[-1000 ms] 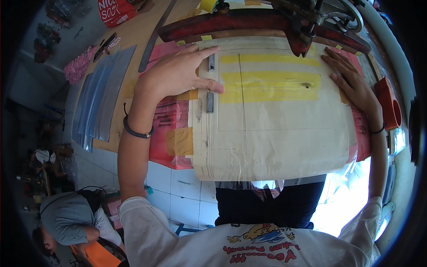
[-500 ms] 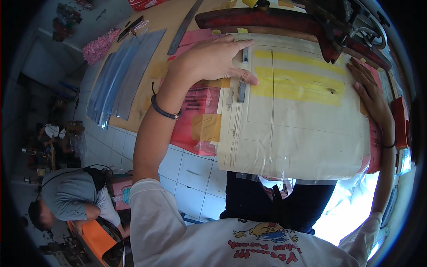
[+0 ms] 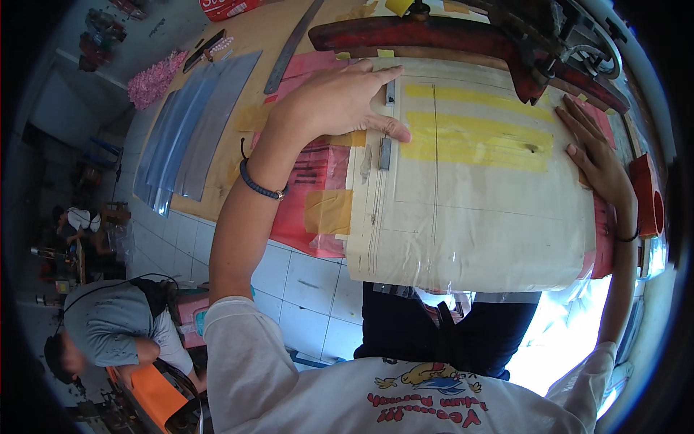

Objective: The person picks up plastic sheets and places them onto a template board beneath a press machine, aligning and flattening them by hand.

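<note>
A cream work sheet (image 3: 506,199) with ruled lines lies before me, and a clear plastic layer shows at its near edge. Yellow tape strips (image 3: 477,137) cross its upper half. My left hand (image 3: 336,105) rests at its left edge with thumb and fingers spread. Beside that thumb sits a small grey metal block (image 3: 384,153); a second metal block (image 3: 390,92) lies near the fingertips. Along the right edge my right hand (image 3: 603,163) lies flat, fingers stretched out. Neither hand grips anything. Pink-red sheeting (image 3: 307,235), held with brown tape (image 3: 329,211), shows under the left side.
Over the far edge reaches a dark red machine arm (image 3: 419,36). Left of the work lie a steel ruler (image 3: 289,54) and overlapping clear bluish plastic sheets (image 3: 195,130). A red-orange container (image 3: 645,195) stands at right. A person (image 3: 112,318) sits bent over at lower left.
The whole view has shifted slightly, so the scene sits a little further left and lower. Both hands keep nearly the same places on the sheet.
</note>
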Motion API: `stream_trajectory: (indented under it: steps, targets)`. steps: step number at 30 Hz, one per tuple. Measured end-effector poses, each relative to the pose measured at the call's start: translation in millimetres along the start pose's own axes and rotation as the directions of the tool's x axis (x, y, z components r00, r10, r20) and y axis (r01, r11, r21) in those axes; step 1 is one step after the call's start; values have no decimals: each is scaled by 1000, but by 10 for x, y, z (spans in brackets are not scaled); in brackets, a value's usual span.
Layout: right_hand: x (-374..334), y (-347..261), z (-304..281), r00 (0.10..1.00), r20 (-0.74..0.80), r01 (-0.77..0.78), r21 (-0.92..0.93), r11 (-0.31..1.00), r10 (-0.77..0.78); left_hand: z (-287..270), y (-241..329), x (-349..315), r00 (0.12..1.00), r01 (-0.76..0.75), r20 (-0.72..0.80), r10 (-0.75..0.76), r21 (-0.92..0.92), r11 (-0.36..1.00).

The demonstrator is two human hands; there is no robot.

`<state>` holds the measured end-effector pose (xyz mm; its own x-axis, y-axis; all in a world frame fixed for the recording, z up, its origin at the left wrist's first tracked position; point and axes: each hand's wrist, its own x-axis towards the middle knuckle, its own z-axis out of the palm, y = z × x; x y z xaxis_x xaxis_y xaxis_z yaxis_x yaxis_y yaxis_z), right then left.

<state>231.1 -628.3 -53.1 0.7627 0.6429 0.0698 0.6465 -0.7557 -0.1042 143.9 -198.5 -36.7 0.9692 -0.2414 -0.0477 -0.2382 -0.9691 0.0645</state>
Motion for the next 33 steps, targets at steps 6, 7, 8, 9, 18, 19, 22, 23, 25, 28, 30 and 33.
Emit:
stream_trajectory:
  steps: [6, 7, 8, 9, 18, 19, 22, 23, 25, 28, 30, 33]
  targets:
    - [-7, -2, -12, 1000, -6, 16, 12, 1000, -16, -106, 109, 30, 996, 52, 68, -53, 11, 999]
    - [-7, -11, -16, 1000, -2, 21, 19, 1000, -21, -111, 122, 46, 990, 73, 120, -74, 15, 997]
    - [-7, -18, -18, 1000, 2, 27, 26, 999, -27, -80, 101, 61, 991, 67, 117, -68, 15, 998]
    - [-15, -28, -26, 1000, 2, 21, 21, 1000, -21, -28, 72, 58, 998, 41, 56, -42, 15, 999]
    - [2, 15, -89, 1000, 6, 18, 127, 992, -19, 164, -81, 136, 980, -90, -180, 83, -33, 995]
    - [1, 6, -90, 1000, 0, 20, 119, 993, -20, 163, -63, 153, 974, -86, -212, 78, -27, 996]
    - [3, -18, -12, 999, -38, 35, 77, 996, -32, 69, 31, 145, 995, 8, -97, -5, 35, 999]
    - [4, -22, 23, 996, -69, 54, 44, 998, -51, 73, 51, 151, 995, 1, -97, 2, 35, 999]
    - [-5, -38, 24, 998, -65, 31, 60, 998, -28, 56, 77, 166, 998, 36, -48, -34, 27, 999]
    - [2, -44, 15, 999, -49, 4, 81, 997, 0, 55, 76, 171, 998, 28, -56, -28, 13, 1000]
    - [5, -33, 14, 999, -34, -9, 83, 997, 11, 69, 49, 157, 997, 19, -71, -18, 9, 1000]
    - [13, -13, 11, 999, -32, 4, 96, 995, -1, 45, 44, 151, 997, 24, -74, -23, 2, 1000]
